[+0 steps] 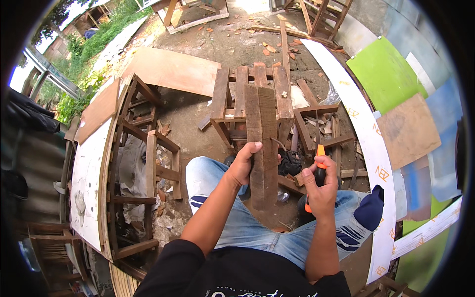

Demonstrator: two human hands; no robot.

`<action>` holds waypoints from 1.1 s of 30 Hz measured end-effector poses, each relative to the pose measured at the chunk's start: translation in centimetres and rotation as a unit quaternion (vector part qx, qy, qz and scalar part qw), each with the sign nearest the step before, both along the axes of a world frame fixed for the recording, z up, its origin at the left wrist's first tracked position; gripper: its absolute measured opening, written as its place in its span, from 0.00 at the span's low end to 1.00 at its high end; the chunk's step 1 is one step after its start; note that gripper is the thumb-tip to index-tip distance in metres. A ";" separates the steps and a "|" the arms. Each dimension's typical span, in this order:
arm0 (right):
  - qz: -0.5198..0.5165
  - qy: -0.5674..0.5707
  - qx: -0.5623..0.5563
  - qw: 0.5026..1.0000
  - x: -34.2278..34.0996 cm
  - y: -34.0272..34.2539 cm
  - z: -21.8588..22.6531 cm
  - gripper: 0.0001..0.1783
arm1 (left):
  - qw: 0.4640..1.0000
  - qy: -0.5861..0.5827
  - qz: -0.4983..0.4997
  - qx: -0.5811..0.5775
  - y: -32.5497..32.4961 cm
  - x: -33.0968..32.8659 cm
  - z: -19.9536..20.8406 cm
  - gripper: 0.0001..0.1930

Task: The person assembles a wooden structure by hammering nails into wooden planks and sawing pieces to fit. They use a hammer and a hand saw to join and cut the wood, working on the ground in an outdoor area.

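Observation:
My left hand is closed around the left edge of a thick, rough brown wooden block, its thumb lying across the near face. The block stands upright between my knees, its top overlapping a small slatted wooden stool in front of me. To the right, my right hand is wrapped round a hand tool with an orange-and-black handle. A thin dark blade or shaft points up from it; its exact kind is hard to make out. The tool is apart from the block.
Left stands a wooden frame table with a white top. A plywood sheet lies beyond it. Wooden frame pieces and scraps lie right of the stool. A long white board and a green panel line the right side.

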State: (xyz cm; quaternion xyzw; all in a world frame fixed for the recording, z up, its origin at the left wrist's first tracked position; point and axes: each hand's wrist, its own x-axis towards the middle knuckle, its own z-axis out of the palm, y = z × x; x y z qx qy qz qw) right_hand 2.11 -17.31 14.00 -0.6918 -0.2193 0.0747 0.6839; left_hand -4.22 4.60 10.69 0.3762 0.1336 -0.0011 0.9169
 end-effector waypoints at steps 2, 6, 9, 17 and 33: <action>-0.020 -0.009 0.035 0.999 -0.1 -1.7 0.1 0.18 | 0.999 -0.037 0.009 0.004 -0.9 0.1 0.6 0.35; -0.046 0.026 0.084 0.995 -0.5 -5.5 0.8 0.17 | 0.989 -0.136 -0.044 -0.045 -2.8 1.0 2.4 0.44; -0.059 0.050 0.133 0.988 -0.7 -7.4 1.2 0.16 | 0.966 -0.191 -0.109 -0.132 -4.8 1.9 3.4 0.48; -0.074 0.008 0.134 0.988 -0.8 -9.2 1.0 0.14 | 0.914 -0.204 -0.205 -0.285 -7.8 2.5 2.4 0.54; -0.137 0.070 0.137 0.979 4.7 -10.6 0.7 0.20 | 0.906 -0.053 -0.301 -0.293 -9.9 9.8 0.4 0.44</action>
